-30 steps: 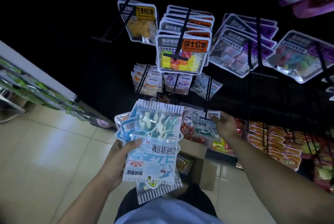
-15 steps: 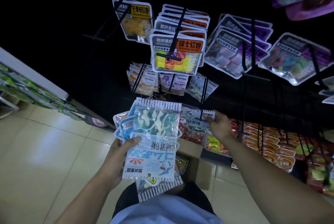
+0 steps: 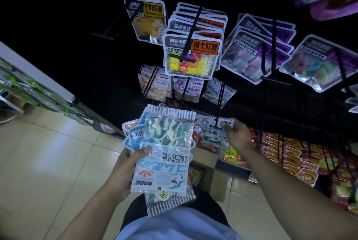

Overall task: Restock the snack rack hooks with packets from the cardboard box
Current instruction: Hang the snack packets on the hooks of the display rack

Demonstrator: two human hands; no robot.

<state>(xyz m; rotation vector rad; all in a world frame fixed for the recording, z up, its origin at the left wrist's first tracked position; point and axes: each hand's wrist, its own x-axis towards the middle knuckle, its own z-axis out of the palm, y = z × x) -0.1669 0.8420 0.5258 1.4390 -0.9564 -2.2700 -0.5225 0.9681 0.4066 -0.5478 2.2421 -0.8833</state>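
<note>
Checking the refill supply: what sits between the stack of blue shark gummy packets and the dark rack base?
The brown cardboard box on the floor, in the head view.

Pale-blue shirt (image 3: 174, 226), seemingly dark trousers (image 3: 209, 206)

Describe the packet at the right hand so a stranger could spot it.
On the dark snack rack, find the lowest hook. The right hand pinches a blue shark packet at its tip; unlike the left hand's stack, it is single.
</note>
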